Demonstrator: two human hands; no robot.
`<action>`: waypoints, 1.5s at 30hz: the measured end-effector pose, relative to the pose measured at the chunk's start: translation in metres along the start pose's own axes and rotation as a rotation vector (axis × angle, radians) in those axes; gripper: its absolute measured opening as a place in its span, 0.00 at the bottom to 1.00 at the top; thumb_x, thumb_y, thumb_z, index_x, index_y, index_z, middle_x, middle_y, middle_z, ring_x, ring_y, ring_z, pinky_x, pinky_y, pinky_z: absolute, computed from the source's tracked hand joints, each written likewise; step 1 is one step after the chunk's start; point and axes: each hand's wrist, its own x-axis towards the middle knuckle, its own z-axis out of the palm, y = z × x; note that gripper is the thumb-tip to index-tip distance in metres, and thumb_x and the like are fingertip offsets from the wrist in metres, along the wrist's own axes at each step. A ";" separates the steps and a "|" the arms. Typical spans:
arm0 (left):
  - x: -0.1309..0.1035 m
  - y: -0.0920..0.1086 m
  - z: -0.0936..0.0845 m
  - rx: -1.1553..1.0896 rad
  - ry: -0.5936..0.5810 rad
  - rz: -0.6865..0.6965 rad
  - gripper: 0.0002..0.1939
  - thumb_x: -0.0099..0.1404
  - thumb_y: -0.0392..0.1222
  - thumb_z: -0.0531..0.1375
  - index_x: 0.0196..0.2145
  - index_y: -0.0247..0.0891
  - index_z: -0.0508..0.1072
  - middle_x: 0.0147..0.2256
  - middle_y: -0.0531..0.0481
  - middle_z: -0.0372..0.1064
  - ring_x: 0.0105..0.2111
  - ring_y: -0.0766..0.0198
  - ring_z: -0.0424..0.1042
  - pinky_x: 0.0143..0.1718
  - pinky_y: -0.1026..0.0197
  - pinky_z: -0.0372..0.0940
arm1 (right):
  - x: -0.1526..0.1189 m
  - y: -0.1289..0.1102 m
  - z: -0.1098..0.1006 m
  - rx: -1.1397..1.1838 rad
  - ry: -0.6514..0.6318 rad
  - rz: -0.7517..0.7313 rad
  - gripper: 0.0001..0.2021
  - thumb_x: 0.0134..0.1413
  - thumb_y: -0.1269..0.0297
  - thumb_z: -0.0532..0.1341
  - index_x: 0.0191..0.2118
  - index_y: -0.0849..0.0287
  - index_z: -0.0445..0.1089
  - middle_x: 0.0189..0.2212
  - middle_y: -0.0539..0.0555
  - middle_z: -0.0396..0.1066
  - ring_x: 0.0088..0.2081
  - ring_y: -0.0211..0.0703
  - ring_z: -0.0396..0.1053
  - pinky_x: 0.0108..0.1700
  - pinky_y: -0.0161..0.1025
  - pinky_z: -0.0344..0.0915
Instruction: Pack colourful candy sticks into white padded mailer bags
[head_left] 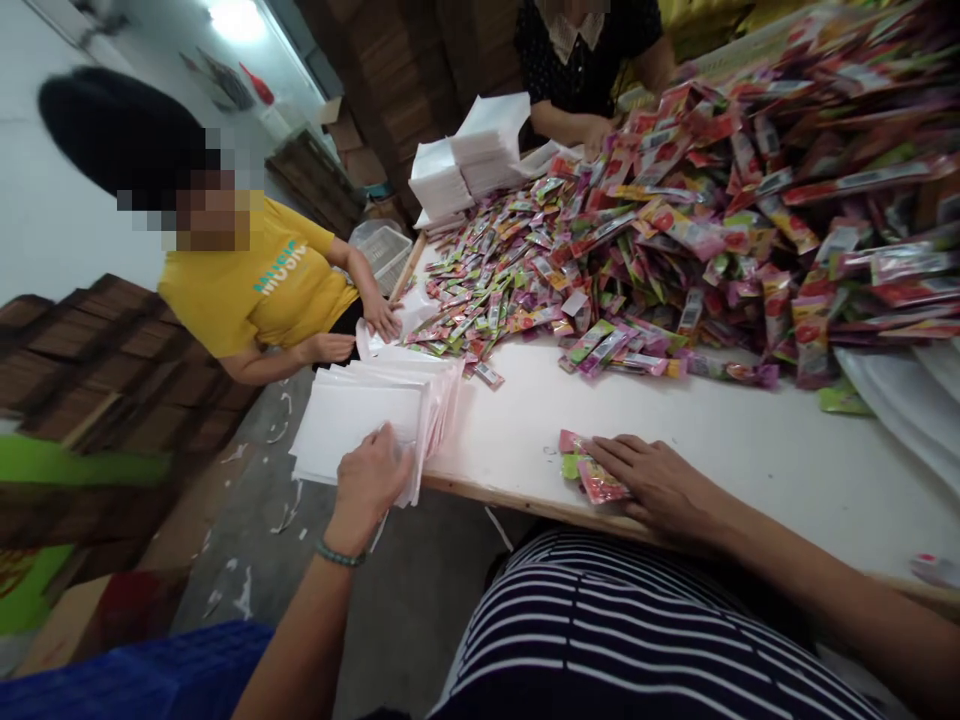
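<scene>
My left hand (373,470) is at the near corner of a stack of white bags (360,410) on the table's left end. Its fingertips touch the bags, but blur hides whether they grip one. Near the table's front edge, my right hand (667,487) lies over a small bunch of shiny pink and green packets (596,478). Its fingers reach across the packets and hold them together against the tabletop. Beyond both hands, a large heap of similar colourful packets (675,230) covers the back and right of the table.
A person in a yellow shirt (262,270) handles a white bag (409,315) at the table's left end. Across the table another person (570,60) works beside tall white stacks (472,150). A blue crate (150,675) stands at lower left. White sheets (911,400) lie at right.
</scene>
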 end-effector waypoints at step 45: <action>0.017 0.222 0.004 -0.504 -0.099 0.641 0.34 0.63 0.32 0.55 0.66 0.36 0.52 0.67 0.30 0.46 0.42 0.51 0.77 0.40 0.52 0.72 | -0.003 0.013 -0.020 -0.034 0.143 0.358 0.34 0.53 0.76 0.53 0.67 0.60 0.54 0.58 0.60 0.67 0.46 0.52 0.65 0.44 0.46 0.59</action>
